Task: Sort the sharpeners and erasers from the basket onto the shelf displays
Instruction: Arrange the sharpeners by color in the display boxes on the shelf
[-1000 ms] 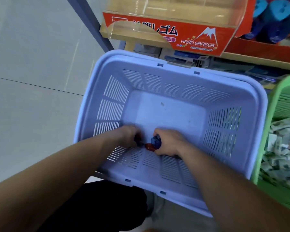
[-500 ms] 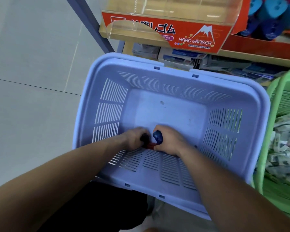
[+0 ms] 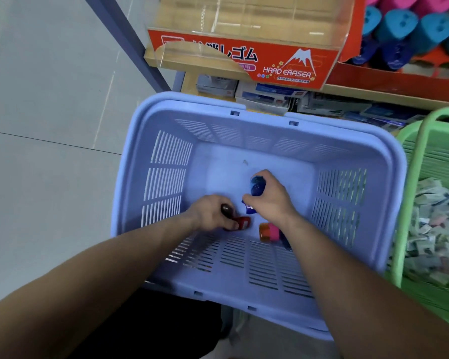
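Both hands reach into a lilac plastic basket [image 3: 389, 161]. My left hand [image 3: 210, 213] grips a dark red sharpener [image 3: 226, 210] and touches a red sharpener [image 3: 243, 223] lying on the basket floor. My right hand [image 3: 270, 198] holds a dark blue sharpener [image 3: 257, 186], with a second blue piece [image 3: 250, 208] under its thumb. An orange and pink sharpener [image 3: 268, 231] lies loose beside my right wrist. Above the basket an orange "HARD ERASER" display box [image 3: 283, 66] sits on the wooden shelf. To its right stands a red display [image 3: 389, 76] with blue and pink sharpeners [image 3: 399, 29].
A green basket [image 3: 425, 141] full of small wrapped erasers [image 3: 430, 229] stands at the right, touching the lilac one. Boxed goods [image 3: 265, 97] fill the lower shelf behind. A grey shelf post [image 3: 130, 45] slants at the upper left, with tiled floor [image 3: 49, 125] beyond.
My right hand has lifted away from the left and moved toward the basket's far side with the blue sharpener. An orange and pink sharpener now shows near my right wrist.
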A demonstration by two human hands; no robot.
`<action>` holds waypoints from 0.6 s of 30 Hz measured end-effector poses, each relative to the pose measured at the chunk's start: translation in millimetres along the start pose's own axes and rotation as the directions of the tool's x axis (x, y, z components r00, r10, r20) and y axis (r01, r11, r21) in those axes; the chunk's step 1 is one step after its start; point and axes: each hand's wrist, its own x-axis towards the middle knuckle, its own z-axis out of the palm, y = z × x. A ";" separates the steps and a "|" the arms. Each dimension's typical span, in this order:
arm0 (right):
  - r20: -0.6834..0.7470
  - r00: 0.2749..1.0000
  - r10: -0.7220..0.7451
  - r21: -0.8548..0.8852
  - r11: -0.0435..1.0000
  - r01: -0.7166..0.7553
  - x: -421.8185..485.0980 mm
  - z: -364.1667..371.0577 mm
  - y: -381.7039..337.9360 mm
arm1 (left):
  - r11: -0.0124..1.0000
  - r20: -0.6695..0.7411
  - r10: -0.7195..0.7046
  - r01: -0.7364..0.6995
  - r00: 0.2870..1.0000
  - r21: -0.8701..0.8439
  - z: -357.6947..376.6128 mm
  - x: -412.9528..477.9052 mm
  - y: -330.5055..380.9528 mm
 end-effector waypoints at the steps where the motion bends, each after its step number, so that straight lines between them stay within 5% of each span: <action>1: -0.036 0.999 -0.003 0.040 0.999 0.004 0.5 -4.5 -8.9 | 1.000 -0.043 -0.013 0.013 0.999 -0.016 -7.3 -2.2 7.2; 8: -0.006 1.000 -0.009 0.405 0.914 0.010 -20.8 -39.1 -91.6 | 0.977 -0.096 -0.062 0.041 0.993 -0.208 -61.1 -47.6 72.5; 18: -0.058 0.942 -0.331 0.550 0.777 0.307 -147.6 -180.9 -155.1 | 0.898 -0.317 0.197 -0.301 0.928 -0.321 -98.9 -192.0 168.9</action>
